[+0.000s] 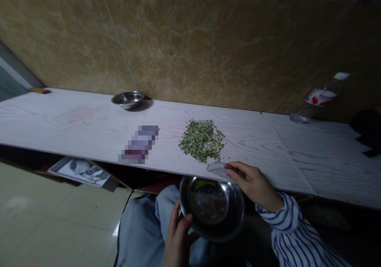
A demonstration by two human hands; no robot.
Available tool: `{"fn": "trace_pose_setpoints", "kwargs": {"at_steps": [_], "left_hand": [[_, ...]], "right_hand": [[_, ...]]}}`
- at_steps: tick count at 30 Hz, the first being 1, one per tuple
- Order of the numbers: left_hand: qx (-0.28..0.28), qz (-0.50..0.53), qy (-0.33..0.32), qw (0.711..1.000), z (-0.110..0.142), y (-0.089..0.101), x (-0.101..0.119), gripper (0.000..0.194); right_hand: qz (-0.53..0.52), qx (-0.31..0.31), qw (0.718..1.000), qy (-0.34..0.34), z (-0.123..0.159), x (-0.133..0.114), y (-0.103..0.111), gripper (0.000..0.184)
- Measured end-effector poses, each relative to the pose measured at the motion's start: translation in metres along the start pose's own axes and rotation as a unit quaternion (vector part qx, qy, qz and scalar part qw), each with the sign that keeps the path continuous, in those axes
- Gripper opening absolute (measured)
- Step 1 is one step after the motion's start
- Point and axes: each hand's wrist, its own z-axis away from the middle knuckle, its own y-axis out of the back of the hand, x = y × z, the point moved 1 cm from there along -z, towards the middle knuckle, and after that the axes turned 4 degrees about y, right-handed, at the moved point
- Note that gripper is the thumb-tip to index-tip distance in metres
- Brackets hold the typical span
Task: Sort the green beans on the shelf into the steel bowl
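Wood-grain counter [250, 134] | loose green granules [199, 143] | held round metal bowl [220, 233]

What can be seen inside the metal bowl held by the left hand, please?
Inside the metal bowl, a green patch shows toward the far side; I cannot tell grains from reflection. The table covers part of the bowl's far rim.

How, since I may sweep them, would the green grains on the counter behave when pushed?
The green grains would probably shift as loose bits, not one mass, since they lie thinly scattered. Some might stray, as a few sit apart. Each is likely light, being tiny.
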Motion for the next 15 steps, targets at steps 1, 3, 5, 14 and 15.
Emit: {"fn": "trace_pose_setpoints", "kwargs": {"at_steps": [1, 3, 5, 14, 15], "left_hand": [[-0.004, 0.0, 0.0, 1.0, 0.0, 0.0, 0.0, 0.077], [-0.007, -0.001, -0.003, 1.0, 0.0, 0.001, 0.0, 0.076], [-0.005, -0.002, -0.006, 1.0, 0.0, 0.001, 0.0, 0.073], [0.001, -0.003, -0.005, 1.0, -0.004, 0.002, -0.003, 0.068], [0.0, -0.002, -0.005, 1.0, -0.004, 0.001, -0.003, 0.069]], "right_hand": [[0.003, 0.016, 1.0, -0.007, 0.0, 0.002, 0.001, 0.021], [0.006, 0.032, 0.999, -0.014, -0.001, 0.005, 0.0, 0.022], [0.007, 0.029, 1.0, -0.009, -0.002, 0.004, -0.002, 0.022], [0.012, 0.047, 0.999, -0.007, -0.011, 0.007, -0.001, 0.021], [0.011, 0.051, 0.999, -0.007, -0.013, 0.008, 0.0, 0.022]]}}
